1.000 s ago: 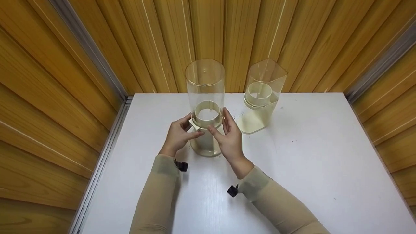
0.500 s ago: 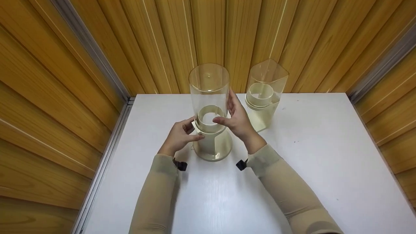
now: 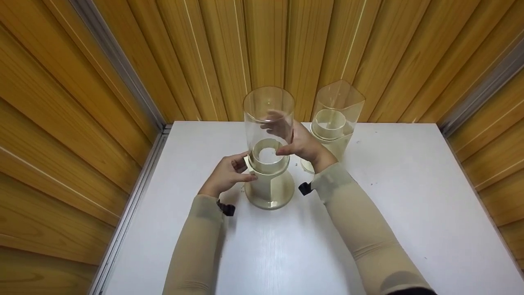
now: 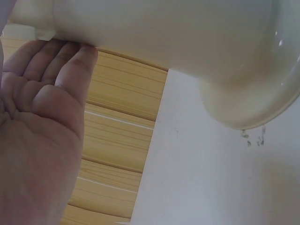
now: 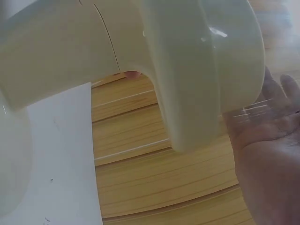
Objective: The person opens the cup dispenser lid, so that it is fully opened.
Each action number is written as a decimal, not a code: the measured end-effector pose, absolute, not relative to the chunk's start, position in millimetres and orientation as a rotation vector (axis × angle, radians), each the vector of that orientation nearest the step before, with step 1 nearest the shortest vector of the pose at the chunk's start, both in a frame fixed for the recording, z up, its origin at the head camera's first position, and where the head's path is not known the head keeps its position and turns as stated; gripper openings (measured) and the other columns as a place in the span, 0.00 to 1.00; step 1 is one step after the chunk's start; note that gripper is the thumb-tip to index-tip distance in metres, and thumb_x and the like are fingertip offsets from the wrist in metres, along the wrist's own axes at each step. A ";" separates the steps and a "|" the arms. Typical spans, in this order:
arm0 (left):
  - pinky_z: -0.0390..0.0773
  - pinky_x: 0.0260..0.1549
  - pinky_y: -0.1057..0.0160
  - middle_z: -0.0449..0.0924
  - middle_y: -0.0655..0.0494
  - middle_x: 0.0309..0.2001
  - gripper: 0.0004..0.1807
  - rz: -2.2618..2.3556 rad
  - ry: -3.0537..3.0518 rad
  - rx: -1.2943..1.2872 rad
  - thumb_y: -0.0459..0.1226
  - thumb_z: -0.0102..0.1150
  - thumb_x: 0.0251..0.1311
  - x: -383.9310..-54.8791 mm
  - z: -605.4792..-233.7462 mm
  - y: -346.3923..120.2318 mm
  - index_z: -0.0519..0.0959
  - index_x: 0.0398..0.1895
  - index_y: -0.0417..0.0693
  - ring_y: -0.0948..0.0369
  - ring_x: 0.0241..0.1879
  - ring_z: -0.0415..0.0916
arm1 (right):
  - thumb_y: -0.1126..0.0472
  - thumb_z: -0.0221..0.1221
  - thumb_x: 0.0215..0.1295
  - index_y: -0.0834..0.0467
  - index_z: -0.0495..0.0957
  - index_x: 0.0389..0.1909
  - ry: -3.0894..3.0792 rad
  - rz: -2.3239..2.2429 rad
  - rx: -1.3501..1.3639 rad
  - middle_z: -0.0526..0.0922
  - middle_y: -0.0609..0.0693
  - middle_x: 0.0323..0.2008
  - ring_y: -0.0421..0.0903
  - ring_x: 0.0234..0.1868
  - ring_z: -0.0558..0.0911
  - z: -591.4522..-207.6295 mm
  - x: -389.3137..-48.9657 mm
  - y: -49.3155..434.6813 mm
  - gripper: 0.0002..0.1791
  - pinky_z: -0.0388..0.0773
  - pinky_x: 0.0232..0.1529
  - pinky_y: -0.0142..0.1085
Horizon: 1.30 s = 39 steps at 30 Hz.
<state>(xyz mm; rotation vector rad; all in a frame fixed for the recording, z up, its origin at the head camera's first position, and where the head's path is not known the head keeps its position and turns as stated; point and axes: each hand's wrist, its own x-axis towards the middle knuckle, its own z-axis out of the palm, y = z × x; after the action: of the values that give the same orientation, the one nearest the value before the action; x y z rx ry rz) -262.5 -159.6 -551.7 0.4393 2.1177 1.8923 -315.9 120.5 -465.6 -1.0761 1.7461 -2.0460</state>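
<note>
Left fingers (image 4: 75, 75) pinch the cream stand (image 3: 260, 186); right fingers (image 3: 285, 149) curl round its clear tube (image 3: 257, 118). Only the head view shows the far-right stand (image 3: 335, 146).

yellow-brown wood-grain walls (image 3: 266, 45) | grey metal rails (image 3: 121, 61) in corners | white table (image 3: 413, 213), pale glare (image 3: 266, 246) across it

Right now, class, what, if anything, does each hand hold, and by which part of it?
The left hand grips the cream stand just below its ring; the right hand curls round the side wall of the clear cylinder.
</note>
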 end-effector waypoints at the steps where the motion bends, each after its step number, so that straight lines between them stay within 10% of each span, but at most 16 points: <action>1: 0.75 0.82 0.59 0.78 0.44 0.80 0.48 1.891 2.116 0.437 0.27 0.85 0.58 -262.5 -551.6 -159.8 0.74 0.84 0.45 0.47 0.83 0.74 | 0.36 0.92 0.38 0.56 0.62 0.86 1.754 -2.057 -1.076 0.81 0.48 0.73 0.52 0.76 0.79 -466.4 -315.4 119.9 0.76 0.73 0.87 0.49; 16: 0.63 0.92 0.46 0.72 0.42 0.83 0.66 2.021 2.096 0.491 0.26 0.90 0.44 -248.7 -552.0 -143.3 0.61 0.89 0.43 0.45 0.86 0.68 | 0.28 0.90 0.35 0.64 0.56 0.88 2.032 -2.178 -0.888 0.76 0.65 0.77 0.70 0.82 0.70 -474.4 -283.4 107.7 0.85 0.66 0.90 0.58; 24: 0.73 0.83 0.51 0.78 0.46 0.78 0.77 2.080 2.177 0.485 0.55 1.00 0.28 -248.7 -556.2 -140.8 0.65 0.86 0.46 0.51 0.78 0.76 | 0.25 0.88 0.38 0.56 0.57 0.90 2.293 -2.092 -0.740 0.77 0.62 0.78 0.63 0.81 0.76 -475.0 -261.2 96.2 0.82 0.70 0.88 0.60; 39: 0.83 0.72 0.45 0.83 0.56 0.73 0.62 1.848 2.433 0.454 0.38 0.97 0.40 -244.9 -549.8 -146.6 0.71 0.83 0.53 0.53 0.69 0.82 | 0.38 0.90 0.45 0.55 0.62 0.88 2.408 -2.074 -0.651 0.80 0.58 0.76 0.60 0.80 0.79 -471.3 -245.1 89.3 0.72 0.72 0.85 0.64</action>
<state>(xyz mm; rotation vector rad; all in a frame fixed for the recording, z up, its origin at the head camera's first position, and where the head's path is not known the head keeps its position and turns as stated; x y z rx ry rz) -244.9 -146.6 -549.8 0.4538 2.4328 1.8479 -245.1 89.3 -471.3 -0.6513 2.4082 -2.0735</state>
